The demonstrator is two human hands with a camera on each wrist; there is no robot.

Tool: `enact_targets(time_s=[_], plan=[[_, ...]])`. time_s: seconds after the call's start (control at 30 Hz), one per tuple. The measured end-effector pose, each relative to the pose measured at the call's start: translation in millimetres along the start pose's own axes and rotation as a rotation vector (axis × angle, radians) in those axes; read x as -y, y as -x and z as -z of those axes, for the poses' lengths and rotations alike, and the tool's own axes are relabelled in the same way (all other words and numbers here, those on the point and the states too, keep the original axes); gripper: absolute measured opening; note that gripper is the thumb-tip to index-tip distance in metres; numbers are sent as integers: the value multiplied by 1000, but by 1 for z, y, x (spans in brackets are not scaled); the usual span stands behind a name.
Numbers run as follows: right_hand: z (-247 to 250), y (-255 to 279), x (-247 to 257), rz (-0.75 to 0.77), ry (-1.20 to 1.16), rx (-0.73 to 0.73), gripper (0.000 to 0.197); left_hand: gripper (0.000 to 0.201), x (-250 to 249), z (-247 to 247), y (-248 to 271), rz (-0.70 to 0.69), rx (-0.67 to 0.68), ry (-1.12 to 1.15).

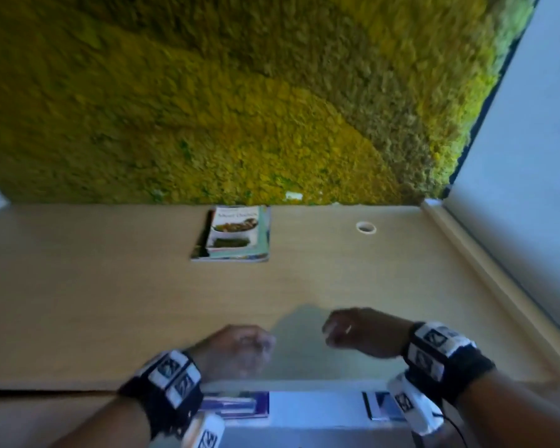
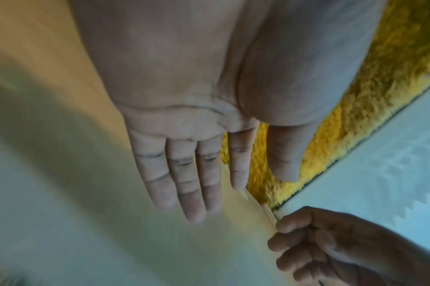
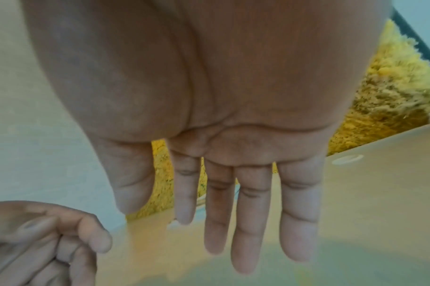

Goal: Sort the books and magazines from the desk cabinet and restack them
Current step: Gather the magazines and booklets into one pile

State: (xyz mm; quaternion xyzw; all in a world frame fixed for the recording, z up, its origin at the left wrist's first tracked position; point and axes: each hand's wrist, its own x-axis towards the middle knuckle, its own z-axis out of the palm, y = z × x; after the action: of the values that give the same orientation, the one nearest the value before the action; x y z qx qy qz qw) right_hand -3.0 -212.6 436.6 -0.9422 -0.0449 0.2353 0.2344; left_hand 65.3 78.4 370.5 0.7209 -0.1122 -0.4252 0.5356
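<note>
Both hands' fingers (image 2: 175,174) hang straight and empty above the desk (image 1: 110,286).

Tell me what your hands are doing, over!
Left hand and right hand open, empty. Book stack on desk, untouched. Path clear.

Bare surface (image 1: 337,279) lies between the near edge and the book stack (image 1: 232,236), which sits against the moss wall (image 1: 240,108).
</note>
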Motion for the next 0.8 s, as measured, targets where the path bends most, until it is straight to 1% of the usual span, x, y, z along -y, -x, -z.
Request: enact_targets(time_s=[0.03,0.07,0.1,0.17,0.2,0.27,0.3,0.37,0.47,0.5,0.57,0.6,0.63,0.67,0.7,0.73,0.77,0.8], plan=[[14,-22,7,9,-43,-60,32,27,-21,20,-4,-17,-58,78],[24,-46,8,32,-88,-106,34,26,-43,42,-11,-63,-122,83],[34,-72,9,46,-140,-140,35,26,-62,60,-16,-81,-202,82],[52,-121,18,47,-217,-180,37,37,-79,98,-40,-78,-352,52],[58,-148,19,36,-240,-187,40,38,-82,117,-55,-70,-429,33],[68,-200,20,18,-239,-173,51,31,-85,151,-82,-67,-552,-90],[72,-224,21,10,-231,-169,57,32,-85,169,-98,-57,-596,-180],[78,-263,22,-17,-238,-170,63,36,-89,193,-119,9,-619,-323],[82,-314,20,-70,-307,-193,65,35,-95,220,-152,143,-674,-453],[82,-328,19,-88,-336,-209,66,45,-92,229,-163,194,-682,-462],[80,-351,18,-126,-425,-235,72,86,-88,244,-178,268,-681,-436],[77,-361,17,-134,-464,-242,76,99,-86,250,-185,255,-672,-429],[74,-367,17,-142,-482,-246,80,104,-85,254,-190,258,-675,-414],[71,-370,17,-152,-477,-254,83,96,-87,253,-191,246,-679,-394],[67,-372,16,-171,-454,-269,85,74,-82,252,-195,233,-698,-340],[65,-372,15,-186,-431,-297,84,46,-82,248,-195,216,-700,-206],[63,-370,13,-204,-428,-315,82,28,-79,244,-194,230,-663,-88],[62,-369,9,-222,-449,-326,79,21,-75,239,-190,217,-598,4]])
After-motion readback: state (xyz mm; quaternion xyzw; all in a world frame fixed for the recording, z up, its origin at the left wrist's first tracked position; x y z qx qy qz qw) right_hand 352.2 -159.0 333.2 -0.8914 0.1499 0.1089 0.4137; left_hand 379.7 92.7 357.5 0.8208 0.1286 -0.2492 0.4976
